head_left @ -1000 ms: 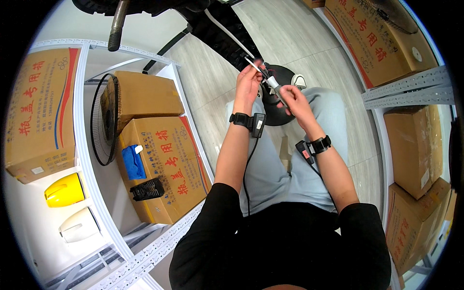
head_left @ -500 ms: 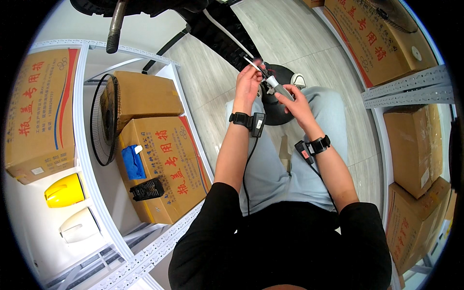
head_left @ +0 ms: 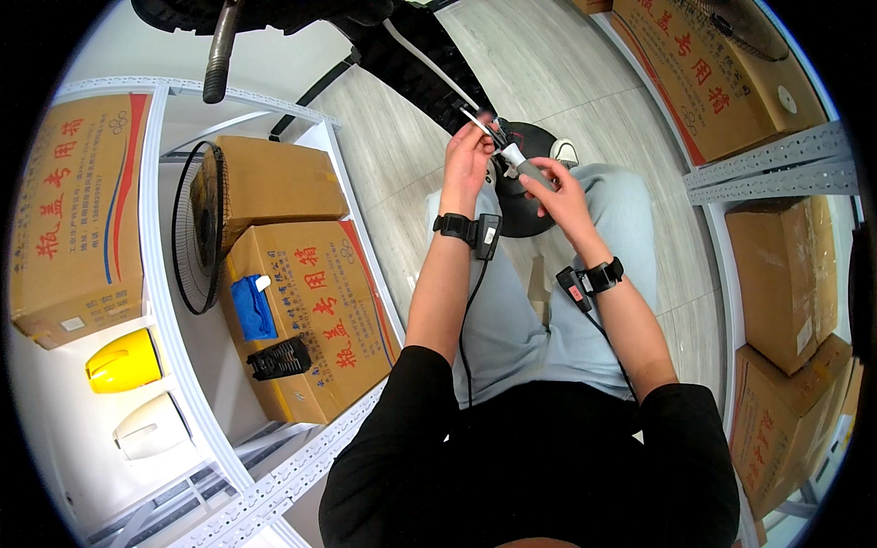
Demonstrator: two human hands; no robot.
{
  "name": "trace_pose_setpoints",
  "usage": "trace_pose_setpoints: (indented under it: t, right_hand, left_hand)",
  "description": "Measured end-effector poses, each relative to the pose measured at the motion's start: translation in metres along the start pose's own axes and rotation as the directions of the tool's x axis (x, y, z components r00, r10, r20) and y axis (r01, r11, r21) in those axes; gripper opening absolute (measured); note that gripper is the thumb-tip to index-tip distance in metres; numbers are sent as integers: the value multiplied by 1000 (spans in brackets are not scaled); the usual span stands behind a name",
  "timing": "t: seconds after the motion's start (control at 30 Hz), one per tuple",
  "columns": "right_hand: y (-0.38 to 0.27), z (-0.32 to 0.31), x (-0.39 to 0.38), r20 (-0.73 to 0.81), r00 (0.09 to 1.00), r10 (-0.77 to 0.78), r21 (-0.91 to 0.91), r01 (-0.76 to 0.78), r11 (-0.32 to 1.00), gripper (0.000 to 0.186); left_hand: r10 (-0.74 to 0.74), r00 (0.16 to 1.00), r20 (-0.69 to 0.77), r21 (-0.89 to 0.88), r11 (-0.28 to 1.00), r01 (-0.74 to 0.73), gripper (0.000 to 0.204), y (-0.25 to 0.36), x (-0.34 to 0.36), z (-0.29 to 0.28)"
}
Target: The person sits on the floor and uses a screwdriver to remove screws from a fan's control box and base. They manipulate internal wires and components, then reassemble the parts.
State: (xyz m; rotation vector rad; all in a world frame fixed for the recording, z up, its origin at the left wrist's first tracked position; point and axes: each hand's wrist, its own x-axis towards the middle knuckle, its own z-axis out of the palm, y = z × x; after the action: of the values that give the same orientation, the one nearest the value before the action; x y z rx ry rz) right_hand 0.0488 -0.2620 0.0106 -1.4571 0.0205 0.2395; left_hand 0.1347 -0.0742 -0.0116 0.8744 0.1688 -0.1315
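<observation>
My right hand [head_left: 559,194] is wrapped round the grey handle of a screwdriver [head_left: 527,167] with a pale collar. Its tip points up and left, into a cluster of small dark parts and thin wires below the end of a black column [head_left: 416,68]. My left hand [head_left: 467,163] is at that cluster, fingers pinched together beside the end of a white strip [head_left: 429,62] that runs along the column. What the left fingertips hold is too small to make out. Beneath both hands lies a round black base [head_left: 530,215], between my knees.
A dark machine part with a threaded metal shaft [head_left: 220,55] hangs at upper left. The left shelf [head_left: 174,301] bears cartons [head_left: 311,315], a black fan guard [head_left: 178,233], a blue cloth [head_left: 253,308] and a black plastic part [head_left: 280,359]. Cartons [head_left: 781,274] fill the right rack.
Both hands stay almost in place, with the screwdriver still in my right hand. Only slight finger movement shows at the wires.
</observation>
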Motion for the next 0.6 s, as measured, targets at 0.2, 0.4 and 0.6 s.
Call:
trace_pose_setpoints:
  t: [0.2,0.4,0.6]
  right_hand:
    - [-9,-12,2,222,941,255,488,-334,807,36]
    - [1,2,2,-17,998,-52,-26,52,998,36]
    - [-5,-10,6,196,954,226,471,-294,832,34]
  left_hand:
    - [11,1000,-18,-41,999,-12,26,-1,0,-1]
    - [3,1000,9,-28,1000,-3,26,-4,5,-7]
    - [-2,1000,5,-51,999,2,26,-4,6,-9]
